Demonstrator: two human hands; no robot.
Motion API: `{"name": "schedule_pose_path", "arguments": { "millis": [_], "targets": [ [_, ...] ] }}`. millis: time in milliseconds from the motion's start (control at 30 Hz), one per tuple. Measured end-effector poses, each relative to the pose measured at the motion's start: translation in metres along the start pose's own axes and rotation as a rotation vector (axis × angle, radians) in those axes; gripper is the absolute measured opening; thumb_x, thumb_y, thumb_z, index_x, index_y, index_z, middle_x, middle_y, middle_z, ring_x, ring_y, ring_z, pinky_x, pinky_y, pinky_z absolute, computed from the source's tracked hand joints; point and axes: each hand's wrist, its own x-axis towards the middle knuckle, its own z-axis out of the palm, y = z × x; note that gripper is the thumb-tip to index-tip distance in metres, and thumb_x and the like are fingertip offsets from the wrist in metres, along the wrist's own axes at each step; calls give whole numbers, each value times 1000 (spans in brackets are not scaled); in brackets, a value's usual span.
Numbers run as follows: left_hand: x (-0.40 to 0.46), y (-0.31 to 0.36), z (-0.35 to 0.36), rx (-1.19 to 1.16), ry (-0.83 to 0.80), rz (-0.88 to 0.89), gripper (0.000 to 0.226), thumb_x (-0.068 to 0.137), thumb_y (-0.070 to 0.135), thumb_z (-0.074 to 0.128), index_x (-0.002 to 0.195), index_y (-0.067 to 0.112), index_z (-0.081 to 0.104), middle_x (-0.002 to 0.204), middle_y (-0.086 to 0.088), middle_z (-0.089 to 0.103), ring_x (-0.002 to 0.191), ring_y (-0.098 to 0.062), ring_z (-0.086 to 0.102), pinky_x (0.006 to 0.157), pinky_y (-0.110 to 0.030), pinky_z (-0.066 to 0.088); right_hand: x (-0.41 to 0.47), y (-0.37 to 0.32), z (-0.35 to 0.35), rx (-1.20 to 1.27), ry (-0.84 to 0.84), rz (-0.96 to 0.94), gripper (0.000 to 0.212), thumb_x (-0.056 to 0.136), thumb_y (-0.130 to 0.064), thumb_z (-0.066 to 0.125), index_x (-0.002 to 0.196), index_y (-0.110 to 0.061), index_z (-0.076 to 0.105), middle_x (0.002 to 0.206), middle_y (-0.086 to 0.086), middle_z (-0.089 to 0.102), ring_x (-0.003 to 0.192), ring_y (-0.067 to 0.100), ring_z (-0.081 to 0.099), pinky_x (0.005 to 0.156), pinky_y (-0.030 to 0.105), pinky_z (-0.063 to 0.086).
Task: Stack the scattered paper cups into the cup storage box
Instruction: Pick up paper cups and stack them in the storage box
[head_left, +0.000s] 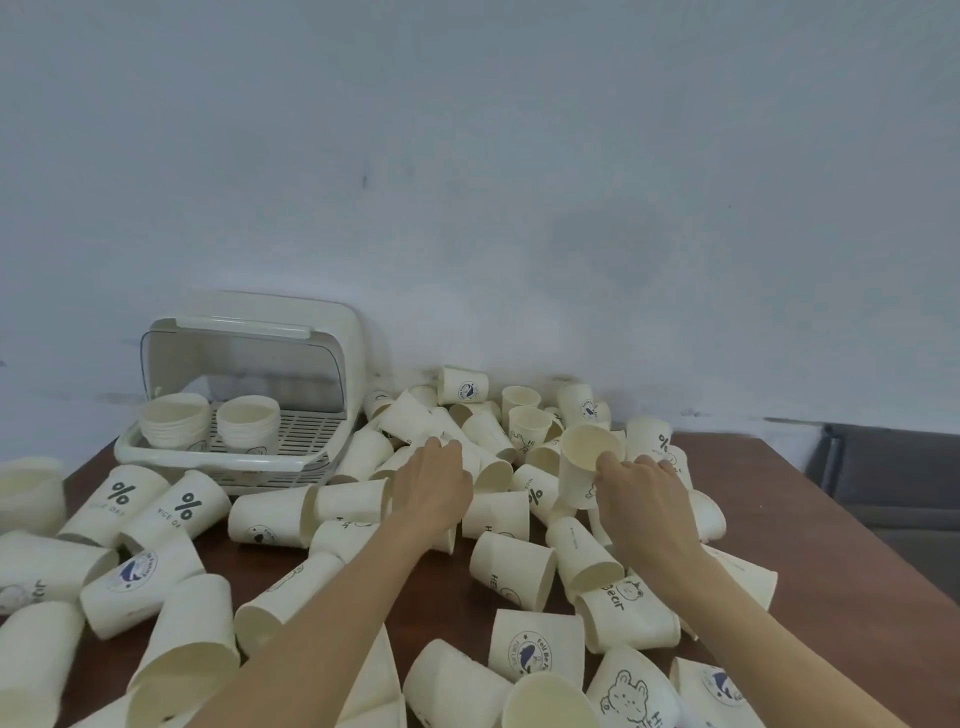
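Observation:
Several white paper cups (270, 517) lie scattered on a dark brown table (831, 545), most on their sides. The white cup storage box (244, 395) stands at the back left with its clear lid raised; two stacks of cups (176, 421) sit on its rack. My right hand (641, 493) grips an upright paper cup (587, 462) by its rim, mouth facing me. My left hand (434, 480) rests palm down over lying cups in the middle of the pile; whether its fingers grip one is hidden.
A pale wall rises right behind the table. A grey seat or sofa (893, 478) stands beyond the table's right edge. Cups crowd the near edge and the left edge of the table.

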Motion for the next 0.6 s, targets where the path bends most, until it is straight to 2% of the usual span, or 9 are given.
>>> {"name": "schedule_pose_path", "arguments": {
  "millis": [100,200,267,333,467,600],
  "targets": [
    [11,17,3,-5,-19,65,31,95,22,41,123,13,54,117,-6,53,103,-26,54,80,-35,44,2,2,1,9,-25,28,43,59,5,69,62,-18,32,40,-3,33,48,21,27,53,32,31],
    [30,35,7,-23,-60,109,34,96,24,41,127,14,53,122,-7,53,110,-28,53,83,-36,42,1,8,3,42,13,59,56,46,5,78,61,-18,29,35,-1,38,46,21,21,51,28,28],
    [50,45,13,-21,-83,121,35,94,22,44,127,15,54,124,-7,56,112,-28,53,86,-38,42,0,13,5,58,23,72,59,44,5,80,61,-19,29,36,-3,30,45,20,21,51,27,28],
    [72,54,23,-24,-103,114,35,90,19,46,124,16,56,122,-6,59,111,-27,54,81,-36,42,-1,19,8,58,34,75,55,48,5,80,59,-18,31,40,-5,23,45,20,21,52,27,28],
    [103,68,45,0,-160,109,40,91,16,47,131,16,51,126,-7,58,112,-26,55,85,-36,47,-1,30,18,52,58,73,38,54,2,80,56,-15,45,37,-3,38,46,19,23,50,29,29],
    [124,74,65,161,-163,126,43,88,8,48,130,16,51,123,-10,57,114,-27,52,79,-33,41,9,33,31,57,65,68,36,54,-2,81,59,-15,48,39,-3,42,48,18,25,49,31,36]
  ]
}}
